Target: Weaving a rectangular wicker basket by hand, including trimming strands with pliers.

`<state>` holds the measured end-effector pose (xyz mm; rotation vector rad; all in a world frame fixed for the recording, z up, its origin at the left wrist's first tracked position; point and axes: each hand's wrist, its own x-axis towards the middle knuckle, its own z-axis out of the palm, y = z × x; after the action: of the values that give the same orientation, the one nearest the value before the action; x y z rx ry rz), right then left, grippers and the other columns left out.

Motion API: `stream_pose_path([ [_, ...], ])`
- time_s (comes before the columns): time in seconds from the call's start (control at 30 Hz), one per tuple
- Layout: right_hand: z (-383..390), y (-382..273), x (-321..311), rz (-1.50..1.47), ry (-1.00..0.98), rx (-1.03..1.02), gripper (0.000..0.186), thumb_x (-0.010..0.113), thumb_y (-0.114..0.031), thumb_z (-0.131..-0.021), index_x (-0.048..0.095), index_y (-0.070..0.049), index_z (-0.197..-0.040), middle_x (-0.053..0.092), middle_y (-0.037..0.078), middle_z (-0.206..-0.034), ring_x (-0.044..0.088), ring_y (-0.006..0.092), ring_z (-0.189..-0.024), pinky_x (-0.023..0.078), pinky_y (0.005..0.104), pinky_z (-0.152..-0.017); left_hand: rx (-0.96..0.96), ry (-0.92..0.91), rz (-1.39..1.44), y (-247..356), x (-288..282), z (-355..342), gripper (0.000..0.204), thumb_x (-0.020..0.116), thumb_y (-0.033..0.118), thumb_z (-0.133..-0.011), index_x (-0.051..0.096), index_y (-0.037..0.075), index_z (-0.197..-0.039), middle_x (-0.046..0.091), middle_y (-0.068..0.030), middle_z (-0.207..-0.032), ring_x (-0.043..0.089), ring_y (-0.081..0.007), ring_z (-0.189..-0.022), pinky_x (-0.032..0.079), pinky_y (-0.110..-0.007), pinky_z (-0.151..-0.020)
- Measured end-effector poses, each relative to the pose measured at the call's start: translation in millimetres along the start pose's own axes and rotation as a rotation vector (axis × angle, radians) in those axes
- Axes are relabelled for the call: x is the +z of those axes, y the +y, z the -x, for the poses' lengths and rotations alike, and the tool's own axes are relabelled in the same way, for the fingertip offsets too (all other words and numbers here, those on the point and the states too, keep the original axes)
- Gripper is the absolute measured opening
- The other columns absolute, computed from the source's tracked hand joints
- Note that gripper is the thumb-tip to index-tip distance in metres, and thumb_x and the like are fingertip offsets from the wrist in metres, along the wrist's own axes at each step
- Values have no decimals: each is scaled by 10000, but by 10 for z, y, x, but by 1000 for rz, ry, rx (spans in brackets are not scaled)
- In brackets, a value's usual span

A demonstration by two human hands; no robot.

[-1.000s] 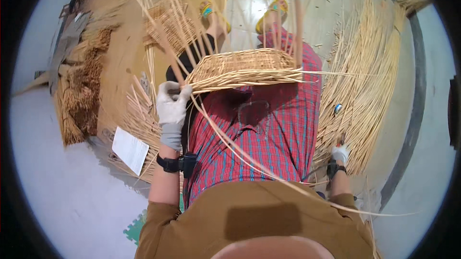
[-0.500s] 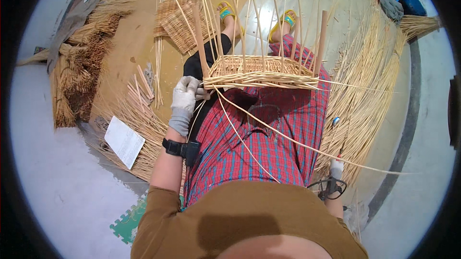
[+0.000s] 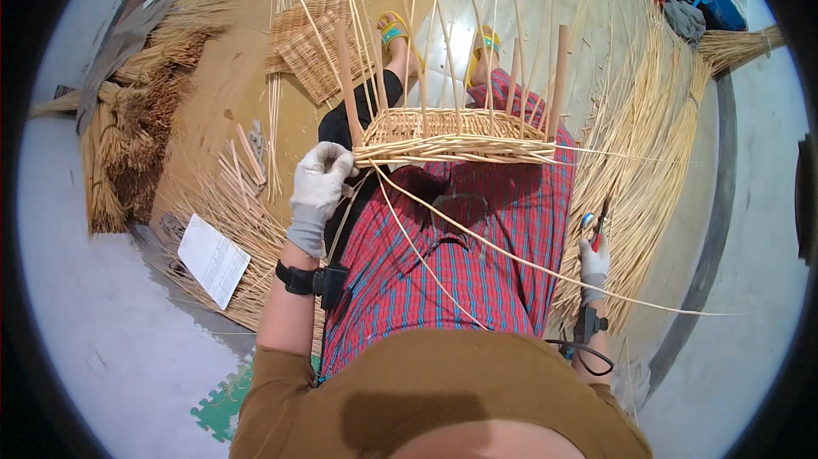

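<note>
A half-woven wicker basket point(image 3: 460, 123) with upright stakes and long loose strands rests across my lap on a red checked cloth point(image 3: 477, 263). My gloved left hand point(image 3: 317, 186) is closed on the basket's near left corner, where pale strands hang down over the cloth. My gloved right hand point(image 3: 594, 261) is out to the right, low beside the reeds, closed on red-handled cutters point(image 3: 598, 233) whose tips point forward. A small round blue-and-white object point(image 3: 588, 220) lies just beside the cutters.
Long loose reeds point(image 3: 643, 152) spread along the right; bundled reeds point(image 3: 119, 144) are piled at the left near a white sheet point(image 3: 213, 259). Woven panels point(image 3: 311, 37) lie beyond my sandalled feet point(image 3: 394, 37). A blue bag point(image 3: 722, 8) is at the far right, a green mat point(image 3: 221, 404) lower left.
My right hand has moved forward along the reeds with the cutters now plainly visible. My left hand stays on the basket corner, and the basket has turned slightly to lie more level.
</note>
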<state>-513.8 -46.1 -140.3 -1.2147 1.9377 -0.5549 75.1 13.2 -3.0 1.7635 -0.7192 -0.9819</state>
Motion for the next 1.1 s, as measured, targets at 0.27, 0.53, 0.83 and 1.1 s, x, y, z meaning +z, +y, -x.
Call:
stream_pose_path([
  [0.27, 161, -821, 81, -279, -135, -1, 632, 724, -229, -915, 480, 26, -1440, 591, 77, -1111, 561, 178, -1013, 479, 326, -916, -178, 146, -7, 117, -39, 28, 147, 670, 141, -931, 659, 28, -1024, 696, -72, -938, 682, -175, -820, 578, -316, -642],
  [0.53, 249, -1244, 127, 141, 21, -265, 667, 745, -268, -866, 495, 5, -1421, 645, 116, -1155, 631, 201, -1023, 512, 327, -892, 852, -367, -1073, 1134, 1105, 511, 1095, 893, 292, -633, 333, 127, -1558, 348, -162, -1581, 258, -383, -1495, 151, -496, -1259],
  [0.83, 566, -1732, 144, 327, 2, -320, 826, 819, -272, -773, 420, -60, -1464, 584, 219, -1274, 616, 346, -1162, 505, 446, -1002, 1059, -304, -982, 977, 2618, 62, 197, 617, 179, -829, 669, 149, -1016, 637, -56, -936, 628, -274, -935, 479, -416, -822],
  [1.1, 443, -2002, 182, 413, 241, -822, 797, 874, -287, -632, 523, -47, -1307, 595, 152, -1151, 584, 335, -1082, 443, 453, -964, 1088, -493, -912, 971, 2052, 430, 183, 627, 177, -790, 670, 172, -968, 677, -14, -987, 657, -226, -1030, 507, -386, -878],
])
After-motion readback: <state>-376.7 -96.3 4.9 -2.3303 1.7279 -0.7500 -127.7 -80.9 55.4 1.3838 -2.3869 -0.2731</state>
